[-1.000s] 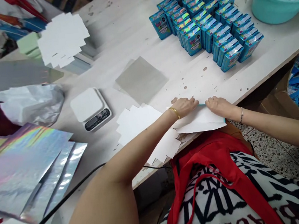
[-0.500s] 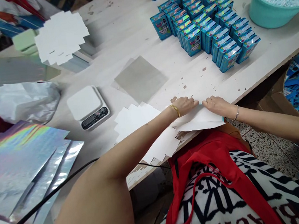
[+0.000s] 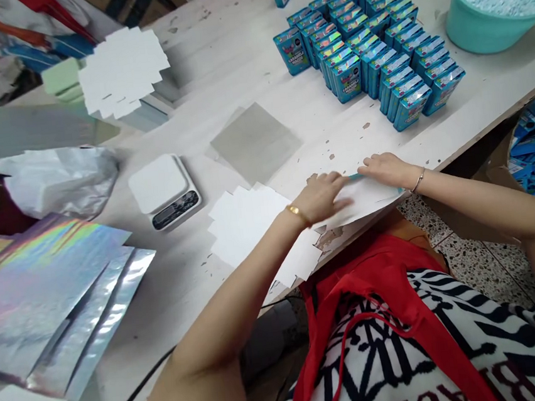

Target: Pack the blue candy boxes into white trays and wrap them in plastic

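A white sheet (image 3: 365, 200) with a bit of blue at its far edge lies at the table's front edge. My left hand (image 3: 323, 197) is over the sheet's left part, its fingers apart and slightly blurred. At the sheet's far right edge, my right hand (image 3: 384, 169) has its fingers bent together on the paper. Left of the sheet, overlapping white card pieces (image 3: 251, 224) lie fanned out. Behind them is a greyish translucent square sheet (image 3: 257, 141).
Rows of blue boxes (image 3: 348, 79) stand at the back right, beside a turquoise tub (image 3: 487, 25) of white pieces. A white scale (image 3: 165, 188), shiny holographic sheets (image 3: 44, 291) and a white bag (image 3: 60, 179) are on the left. An open carton (image 3: 489, 195) stands below right.
My left hand has moved left, lifting and spreading its fingers. My right hand has shifted slightly away from me. The white sheet's near edge has shifted, and the camera view has turned a little.
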Action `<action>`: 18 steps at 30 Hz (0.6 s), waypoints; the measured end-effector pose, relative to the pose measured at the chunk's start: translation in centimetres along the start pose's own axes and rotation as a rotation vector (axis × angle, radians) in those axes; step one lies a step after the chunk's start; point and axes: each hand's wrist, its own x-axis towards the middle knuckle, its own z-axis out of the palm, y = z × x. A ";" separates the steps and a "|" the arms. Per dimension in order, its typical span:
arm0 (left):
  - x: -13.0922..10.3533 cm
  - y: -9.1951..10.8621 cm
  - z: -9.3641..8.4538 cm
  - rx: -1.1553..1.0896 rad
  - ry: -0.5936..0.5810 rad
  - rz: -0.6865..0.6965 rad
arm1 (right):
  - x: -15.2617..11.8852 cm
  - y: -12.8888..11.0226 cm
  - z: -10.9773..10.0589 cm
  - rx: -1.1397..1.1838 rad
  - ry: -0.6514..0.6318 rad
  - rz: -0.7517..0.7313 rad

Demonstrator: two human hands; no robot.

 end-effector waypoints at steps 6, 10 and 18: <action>-2.5 1.7 2.0 -0.211 -0.082 0.102 | -0.4 0.4 -1.0 0.170 0.058 0.046; -0.3 0.0 2.2 -0.401 -0.020 0.006 | -4.3 -2.3 -1.6 0.240 0.311 0.060; 0.1 0.1 4.8 -0.137 0.223 -0.023 | -7.3 -5.4 5.2 0.065 0.392 0.066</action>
